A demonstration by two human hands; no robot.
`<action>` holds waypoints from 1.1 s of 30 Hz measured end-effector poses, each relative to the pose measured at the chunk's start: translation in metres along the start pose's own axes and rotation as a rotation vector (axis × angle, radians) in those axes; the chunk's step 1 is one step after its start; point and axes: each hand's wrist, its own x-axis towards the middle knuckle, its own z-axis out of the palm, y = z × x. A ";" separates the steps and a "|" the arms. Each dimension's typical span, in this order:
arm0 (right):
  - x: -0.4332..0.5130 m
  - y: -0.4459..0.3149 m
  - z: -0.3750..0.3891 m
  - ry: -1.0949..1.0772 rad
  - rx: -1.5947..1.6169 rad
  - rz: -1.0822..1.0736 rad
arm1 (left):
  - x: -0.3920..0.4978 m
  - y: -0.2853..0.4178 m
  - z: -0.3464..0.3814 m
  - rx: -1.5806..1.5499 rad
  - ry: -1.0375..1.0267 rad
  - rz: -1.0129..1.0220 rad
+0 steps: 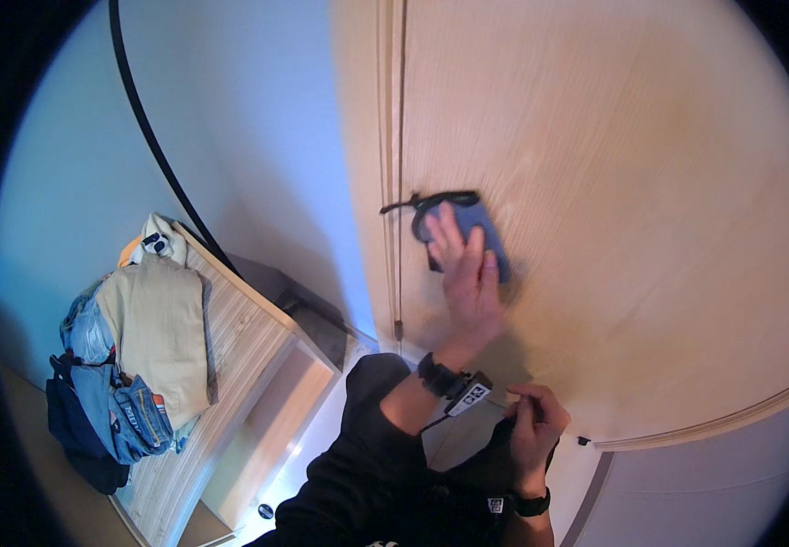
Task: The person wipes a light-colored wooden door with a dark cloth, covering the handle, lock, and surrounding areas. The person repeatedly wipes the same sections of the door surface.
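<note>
My left hand (469,273) presses a blue-grey cloth (493,236) to a light wood-grain door (606,205), its fingers spread over the cloth. Directly beside the cloth is a black door handle (445,199), with its lever towards the door's left edge. The hand and cloth cover part of the handle's plate. My right hand (536,420) hangs lower, near my body and apart from the door handle. Its fingers are loosely curled, and nothing shows in them.
A wooden cabinet (244,328) stands at left with folded beige trousers (158,335) and several jeans (97,396) on top. A black cable or pole (148,137) curves down the wall behind it. A small black doorstop-like piece (583,441) sits low at right.
</note>
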 end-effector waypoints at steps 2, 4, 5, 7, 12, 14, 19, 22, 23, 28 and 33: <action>-0.004 0.015 -0.001 -0.029 -0.012 0.016 | -0.021 -0.018 -0.009 0.068 -0.019 -0.091; -0.009 0.035 0.004 -0.091 -0.062 0.045 | -0.058 -0.030 -0.017 0.123 -0.032 -0.239; -0.011 0.046 0.008 -0.121 -0.073 0.117 | -0.074 -0.035 -0.020 0.133 -0.038 -0.315; -0.013 0.067 0.022 -0.174 -0.021 0.256 | -0.101 -0.038 -0.028 0.176 -0.095 -0.399; 0.005 0.093 0.074 -0.328 0.042 0.375 | -0.102 -0.034 -0.039 0.095 -0.180 -0.538; 0.023 0.090 0.097 -0.318 0.118 0.294 | -0.092 -0.027 -0.047 -0.029 -0.216 -0.654; 0.065 0.074 0.139 -0.230 0.411 0.341 | -0.061 -0.018 -0.071 -0.201 -0.208 -0.716; 0.074 0.068 0.148 -0.188 0.608 0.379 | -0.046 -0.017 -0.088 0.170 -0.210 -0.478; 0.077 0.065 0.148 -0.212 0.577 0.421 | -0.041 -0.016 -0.093 0.293 -0.224 -0.407; 0.097 0.018 0.124 -0.189 0.528 0.482 | 0.006 -0.004 -0.071 0.192 -0.328 -0.503; 0.134 -0.036 0.094 -0.166 0.644 0.322 | 0.068 0.013 -0.053 -0.026 -0.336 -0.419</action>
